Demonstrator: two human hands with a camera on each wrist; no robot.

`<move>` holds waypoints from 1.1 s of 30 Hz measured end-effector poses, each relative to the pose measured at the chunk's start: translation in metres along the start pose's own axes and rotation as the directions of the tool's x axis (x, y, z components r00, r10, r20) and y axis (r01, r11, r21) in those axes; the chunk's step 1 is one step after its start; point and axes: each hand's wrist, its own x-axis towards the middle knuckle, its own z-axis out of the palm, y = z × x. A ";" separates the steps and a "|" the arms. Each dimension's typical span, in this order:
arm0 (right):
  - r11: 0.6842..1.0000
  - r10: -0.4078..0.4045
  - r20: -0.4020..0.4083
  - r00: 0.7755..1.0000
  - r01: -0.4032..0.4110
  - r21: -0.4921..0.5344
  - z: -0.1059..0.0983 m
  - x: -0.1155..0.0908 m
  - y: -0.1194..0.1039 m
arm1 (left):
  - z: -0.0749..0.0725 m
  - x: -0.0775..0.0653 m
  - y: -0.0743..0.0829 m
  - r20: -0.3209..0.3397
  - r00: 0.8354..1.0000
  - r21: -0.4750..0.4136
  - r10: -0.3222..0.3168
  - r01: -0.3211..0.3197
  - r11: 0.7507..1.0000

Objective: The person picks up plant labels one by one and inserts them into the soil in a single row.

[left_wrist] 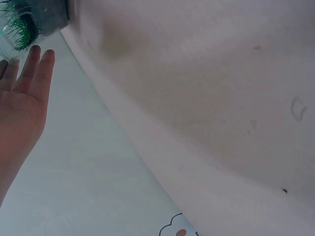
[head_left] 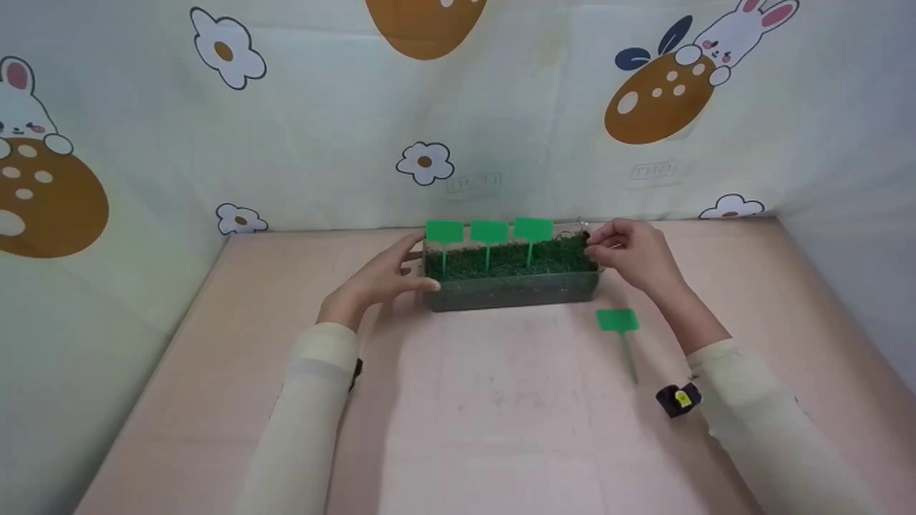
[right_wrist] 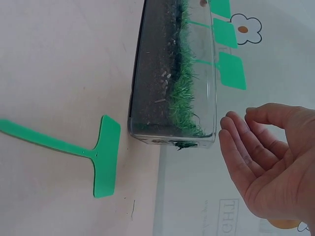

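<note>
A clear rectangular planter [head_left: 512, 290] with dark soil and green grass [head_left: 551, 256] stands by the back wall. Several green T-shaped plant labels [head_left: 489, 232] stand upright in it. My left hand [head_left: 383, 275] is at its left end, thumb across the front wall and fingers toward the back; straight fingers show in the left wrist view. Beside the right end is my right hand [head_left: 633, 250], its fingers loosely bent with nothing visible between them. The right wrist view shows that hand [right_wrist: 273, 160] apart from the planter. Another green label [right_wrist: 106, 157] lies flat on the table.
The table [head_left: 494, 408] is covered in pale pink. Behind it hangs a white cloth [head_left: 322, 143] printed with rabbits and flowers. A small dark tuft [right_wrist: 186, 145] pokes from the planter's right end.
</note>
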 end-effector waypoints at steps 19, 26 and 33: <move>1.000 0.012 0.001 1.000 -0.012 0.007 -0.006 -0.011 0.005 | -0.001 0.000 0.000 0.001 1.000 -0.004 -0.003 0.003 1.000; 1.000 0.023 -0.001 1.000 -0.023 -0.005 -0.007 -0.014 0.009 | 0.000 -0.001 0.001 0.001 1.000 0.002 0.014 -0.014 1.000; 1.000 0.022 -0.006 1.000 -0.023 -0.016 -0.009 -0.016 0.013 | 0.001 -0.001 0.001 -0.009 1.000 0.002 0.014 -0.014 1.000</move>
